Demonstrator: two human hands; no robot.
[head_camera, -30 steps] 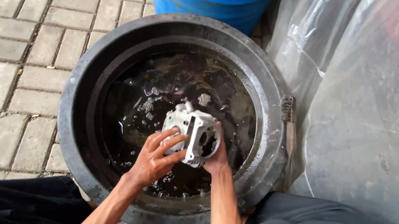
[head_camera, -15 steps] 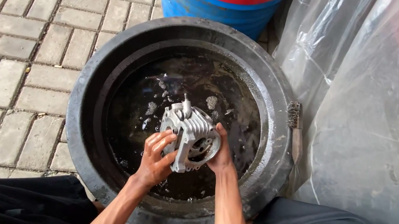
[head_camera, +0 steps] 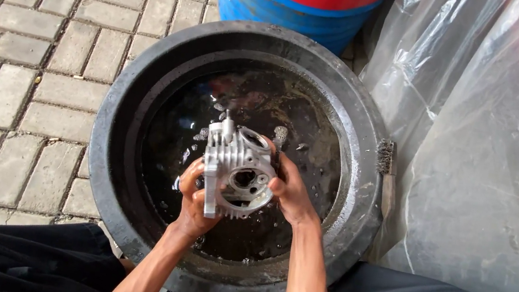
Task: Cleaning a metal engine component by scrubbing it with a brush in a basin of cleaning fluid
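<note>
Bare left forearm rising from bottom edge, angled up and right. Left hand (head_camera: 193, 199) cupped, palm turned right, fingers curled in grip, thumb up. Bare right forearm climbing from bottom centre, nearly upright, leaning slightly left. Right hand (head_camera: 291, 193) opposite, palm turned left, fingers wrapped, thumb pressing forward. Hands level, close together, wrists bent inward.

I hold the finned silver cylinder head (head_camera: 238, 172) tilted, round bore facing me, over the dark liquid
</note>
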